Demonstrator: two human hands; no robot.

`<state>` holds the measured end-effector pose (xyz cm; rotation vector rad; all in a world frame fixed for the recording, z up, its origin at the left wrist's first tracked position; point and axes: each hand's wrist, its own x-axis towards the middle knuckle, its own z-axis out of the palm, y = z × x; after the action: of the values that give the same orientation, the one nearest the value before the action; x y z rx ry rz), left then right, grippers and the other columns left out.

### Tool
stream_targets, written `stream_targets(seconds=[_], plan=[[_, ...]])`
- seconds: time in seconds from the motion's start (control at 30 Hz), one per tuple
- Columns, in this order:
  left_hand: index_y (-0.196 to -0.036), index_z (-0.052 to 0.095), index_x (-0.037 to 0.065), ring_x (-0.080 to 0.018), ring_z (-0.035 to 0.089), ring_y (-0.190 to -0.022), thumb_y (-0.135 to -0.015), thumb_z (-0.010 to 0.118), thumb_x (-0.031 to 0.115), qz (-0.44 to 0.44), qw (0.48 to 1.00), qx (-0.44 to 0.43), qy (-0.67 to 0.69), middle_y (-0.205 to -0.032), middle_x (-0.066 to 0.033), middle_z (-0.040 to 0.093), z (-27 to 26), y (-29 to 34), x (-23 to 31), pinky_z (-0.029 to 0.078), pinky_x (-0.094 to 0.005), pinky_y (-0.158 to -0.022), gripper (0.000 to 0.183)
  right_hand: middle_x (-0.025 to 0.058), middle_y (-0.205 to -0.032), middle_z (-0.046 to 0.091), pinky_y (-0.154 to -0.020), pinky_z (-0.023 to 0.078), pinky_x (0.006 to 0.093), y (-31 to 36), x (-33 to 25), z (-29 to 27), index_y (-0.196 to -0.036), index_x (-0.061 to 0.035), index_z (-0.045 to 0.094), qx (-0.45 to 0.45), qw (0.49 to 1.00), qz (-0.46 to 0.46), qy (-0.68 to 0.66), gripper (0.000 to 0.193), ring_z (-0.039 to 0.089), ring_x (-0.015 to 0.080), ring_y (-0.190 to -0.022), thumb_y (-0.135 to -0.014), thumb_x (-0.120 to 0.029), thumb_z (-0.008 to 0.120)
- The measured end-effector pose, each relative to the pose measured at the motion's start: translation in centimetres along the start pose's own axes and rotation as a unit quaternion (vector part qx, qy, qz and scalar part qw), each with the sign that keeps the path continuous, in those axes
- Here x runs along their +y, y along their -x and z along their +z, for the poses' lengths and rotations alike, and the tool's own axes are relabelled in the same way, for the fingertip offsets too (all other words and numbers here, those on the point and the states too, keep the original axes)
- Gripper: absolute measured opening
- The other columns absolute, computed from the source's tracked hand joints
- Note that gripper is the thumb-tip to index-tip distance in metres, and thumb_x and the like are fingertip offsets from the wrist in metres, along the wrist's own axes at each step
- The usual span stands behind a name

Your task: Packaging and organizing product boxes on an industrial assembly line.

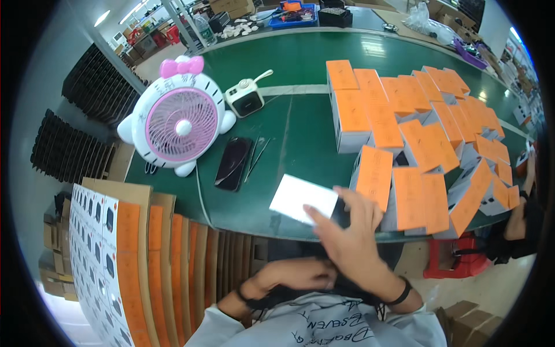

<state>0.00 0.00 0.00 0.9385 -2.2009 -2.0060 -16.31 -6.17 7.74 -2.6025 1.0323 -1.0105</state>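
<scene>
One white card lies at the near part of the green table, left of the orange boxes, and the right hand reaches in to it from below. Thumb and forefinger of that hand stand apart, the thumb over the card's near edge and the forefinger at its right corner; whether they clamp it, I cannot tell. The left hand is low in front of the body, off the card, and blur hides whether its fingers are together or apart. Two black wristbands show, one on each wrist. To the right stand more than twenty orange boxes with white sides, close together at mixed angles; they overlap too much for an exact count. On the left of the table are one pink and white fan, one small cream gadget with a single strap, one dark phone lying flat, and two thin tools just beside the phone. Beyond, at the far side, sit one blue tray of mixed items and one clear bottle. One red stool stands below the table at the right, near one co-worker's arm. Two stacks of black trays stand at the far left.
</scene>
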Motion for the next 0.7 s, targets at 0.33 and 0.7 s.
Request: stream_targets(seconds=[0.33, 0.7], plan=[[-0.135, 0.066, 0.005, -0.034, 0.061, -0.123, -0.077, 0.092, 0.03, 0.061, 0.849, 0.453, -0.266, -0.131, -0.0155, 0.065, -8.4, 11.1, 8.5, 0.049, -0.0414, -0.105, 0.069, 0.0125, -0.128, 0.055, -0.117, 0.028, 0.0521, -2.9, 0.6, -2.2, -0.161, -0.0118, 0.039, -0.095, 0.993, -0.033, -0.054, 0.099, 0.054, 0.0284, -0.125, -0.075, -0.007, 0.087], [-0.133, 0.069, 0.004, -0.0357, 0.071, -0.103, -0.09, 0.08, 0.035, 0.047, 0.874, 0.36, -0.323, -0.119, -0.0163, 0.072, -12.5, 11.2, 10.3, 0.057, -0.0401, -0.085, 0.054, 0.0185, -0.126, 0.055, -0.111, 0.044, 0.049, -4.3, 1.7, -2.4, -0.158, 0.0036, 0.035, -0.12, 0.988, -0.044, -0.086, 0.094, 0.057, 0.0377, -0.116, -0.077, -0.005, 0.082]])
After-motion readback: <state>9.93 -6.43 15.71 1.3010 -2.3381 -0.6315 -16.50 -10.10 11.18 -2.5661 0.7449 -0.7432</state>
